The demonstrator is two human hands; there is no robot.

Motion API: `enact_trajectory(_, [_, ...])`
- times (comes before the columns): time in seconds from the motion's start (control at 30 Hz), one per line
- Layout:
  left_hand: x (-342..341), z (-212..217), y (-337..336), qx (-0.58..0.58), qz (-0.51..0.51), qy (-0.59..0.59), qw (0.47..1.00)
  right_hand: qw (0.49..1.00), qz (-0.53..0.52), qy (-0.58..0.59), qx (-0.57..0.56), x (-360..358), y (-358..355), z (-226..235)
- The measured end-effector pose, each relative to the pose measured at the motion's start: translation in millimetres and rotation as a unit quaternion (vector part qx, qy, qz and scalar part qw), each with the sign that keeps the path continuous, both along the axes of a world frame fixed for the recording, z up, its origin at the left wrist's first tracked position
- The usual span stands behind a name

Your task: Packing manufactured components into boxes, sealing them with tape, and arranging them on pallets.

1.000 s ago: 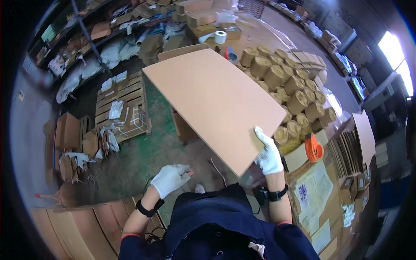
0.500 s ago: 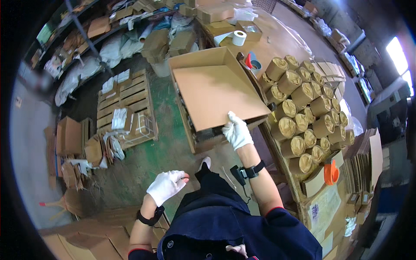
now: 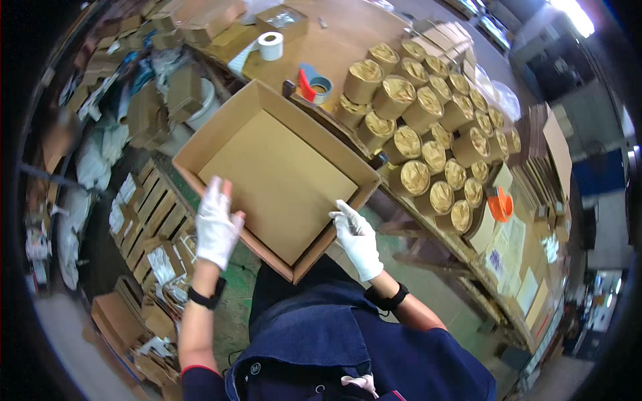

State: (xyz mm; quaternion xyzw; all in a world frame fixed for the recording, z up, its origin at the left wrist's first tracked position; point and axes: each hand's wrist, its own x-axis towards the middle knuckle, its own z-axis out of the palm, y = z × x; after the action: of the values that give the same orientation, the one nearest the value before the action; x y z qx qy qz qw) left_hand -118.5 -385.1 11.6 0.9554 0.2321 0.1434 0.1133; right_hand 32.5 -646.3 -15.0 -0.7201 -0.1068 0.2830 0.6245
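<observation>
In front of me is an open cardboard box, its walls upright and its near corner close to my body. A flat brown cardboard sheet lies inside, low between the walls. My left hand, in a white glove with bare fingertips, is at the box's left wall, fingers stretched and thumb apart. My right hand, gloved in white too, is over the right near wall with its fingers extended toward the sheet. Neither hand grips anything that I can see; whether the right fingertips touch the sheet is unclear.
Right of the box, a workbench carries several paper-filled cardboard tubes, a tape dispenser, a white label roll and an orange tape dispenser. A wooden pallet and cardboard scraps lie on the left floor.
The cardboard sheet, tilted up at the box's near side before, now lies down inside. My right hand has left its edge. My left hand has risen to the box's left wall. The view has turned right.
</observation>
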Motion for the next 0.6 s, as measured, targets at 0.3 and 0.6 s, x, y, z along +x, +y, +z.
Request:
enact_trajectory(0.3, [39.9, -36.8, 228.8, 0.052, 0.034, 0.301, 0.951, 0.814, 0.082, -0.531, -0.222, 7.6, 11.9, -3.8])
enact_trajectory(0.6, [62.1, -16.7, 232.5, 0.068, -0.155, 0.476, 0.863, 0.841, 0.060, -0.512, -0.165, 25.8, 184.0, -108.6])
